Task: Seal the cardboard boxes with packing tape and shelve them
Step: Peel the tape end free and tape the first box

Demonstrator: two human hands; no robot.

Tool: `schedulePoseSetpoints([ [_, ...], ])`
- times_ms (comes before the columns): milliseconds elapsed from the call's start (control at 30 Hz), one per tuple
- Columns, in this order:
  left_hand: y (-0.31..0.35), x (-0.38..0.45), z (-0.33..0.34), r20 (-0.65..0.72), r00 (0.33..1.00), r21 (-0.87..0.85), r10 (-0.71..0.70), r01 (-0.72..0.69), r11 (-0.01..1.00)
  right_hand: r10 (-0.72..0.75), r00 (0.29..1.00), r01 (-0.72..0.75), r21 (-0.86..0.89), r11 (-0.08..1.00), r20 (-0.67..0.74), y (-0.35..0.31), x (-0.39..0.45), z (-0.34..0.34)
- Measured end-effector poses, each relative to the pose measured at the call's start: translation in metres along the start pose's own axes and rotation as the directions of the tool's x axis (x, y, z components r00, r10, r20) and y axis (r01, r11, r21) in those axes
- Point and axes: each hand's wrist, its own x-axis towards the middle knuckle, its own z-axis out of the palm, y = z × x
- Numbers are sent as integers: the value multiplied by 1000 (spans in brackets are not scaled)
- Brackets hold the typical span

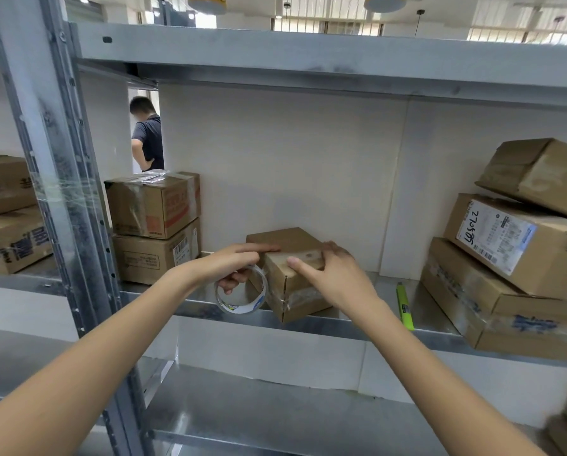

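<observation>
Sealing step: tape is being laid along the top of the small cardboard box (pixel 288 274) at centre frame; judged mid-strip, not yet cut.
Left hand (pixel 242 258): lower fingers curled through the core of the tape roll (pixel 241 296), holding it; index finger lies straight along the box's top left edge.
Right hand (pixel 328 271): fingers draped over the box's top right edge, thumb pressing flat on the near top face; it grips nothing else.
Box location: on the metal shelf (pixel 357 324), centre of frame, near corner at the shelf's front lip.
Box appearance: brown, compact, corners scuffed; glossy wrinkled tape already shows on the lower front face.
Method advice: keep the roll low and taut against the left side, smooth the strip with the thumb from the centre outward, carry it down both sides before cutting.
Risk: the box sits near the lip; a hard pull on the roll could drag it off.
Cutter: green utility knife (pixel 404 306) lies on the shelf, right of centre, within easy reach.
Stored stock: stacked boxes (pixel 153 225) at left of centre, others at far right.
</observation>
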Motion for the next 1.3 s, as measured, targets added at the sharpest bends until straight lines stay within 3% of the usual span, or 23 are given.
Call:
schedulePoseSetpoints([
  [267, -1, -2, 9, -88, 995, 17, 40, -39, 999, 170, 966, -205, 174, 963, 197, 25, 14, -18],
  [333, -5, -2, 10, -117, 991, 29, 59, -56, 998, 196, 952, -225, 106, 969, 235, 26, 13, -21],
  [400, -13, -2, 9, -188, 977, 31, 103, -99, 995, 140, 983, -133, -71, 989, 118, 23, 11, -25],
  [467, -23, -4, 9, -306, 937, 9, 170, -175, 984, -22, 1000, 20, -175, 984, -7, 8, 1, -28],
  [533, -32, -11, 15, -436, 877, -78, 203, -262, 962, -81, 995, 88, -153, 984, 52, -9, -8, -21],
  [600, -46, -21, 29, -574, 794, -160, 202, -351, 923, -55, 991, 73, -153, 986, 119, -16, -13, -6],
  [667, -62, -30, 50, -673, 718, -194, 178, -404, 894, -48, 998, 58, -257, 965, 47, -14, -14, 9],
  [733, -73, -37, 69, -715, 686, -233, 131, -412, 881, -39, 997, 18, -290, 957, -67, -12, -15, 16],
  [867, -55, -33, 78, -750, 654, -301, 98, -470, 830, 38, 990, -52, -94, 994, -138, -12, -20, 15],
  [933, -27, -27, 73, -769, 626, -312, 129, -544, 779, 122, 986, -110, 106, 988, -116, -10, -21, 8],
  [967, -9, -23, 71, -774, 613, -311, 156, -583, 750, 169, 982, -145, 250, 957, -80, -8, -20, 5],
  [1033, 25, -13, 67, -762, 605, -297, 232, -645, 704, 252, 964, -252, 568, 784, 81, -8, -20, -1],
  [1067, 39, -7, 65, -742, 608, -269, 282, -656, 705, 271, 945, -323, 650, 688, 183, -8, -22, -2],
  [1100, 50, 0, 64, -713, 618, -227, 331, -650, 725, 272, 931, -364, 658, 660, 242, -8, -24, -2],
  [1167, 61, 16, 64, -646, 655, -151, 391, -612, 776, 248, 948, -317, 626, 712, 199, -5, -28, -2],
  [1233, 66, 26, 67, -622, 674, -93, 400, -570, 816, 188, 982, -154, 619, 770, 10, 0, -29, -7],
  [1300, 70, 32, 70, -611, 682, -74, 402, -555, 829, 70, 994, 2, 653, 758, -83, -1, -30, -17],
])
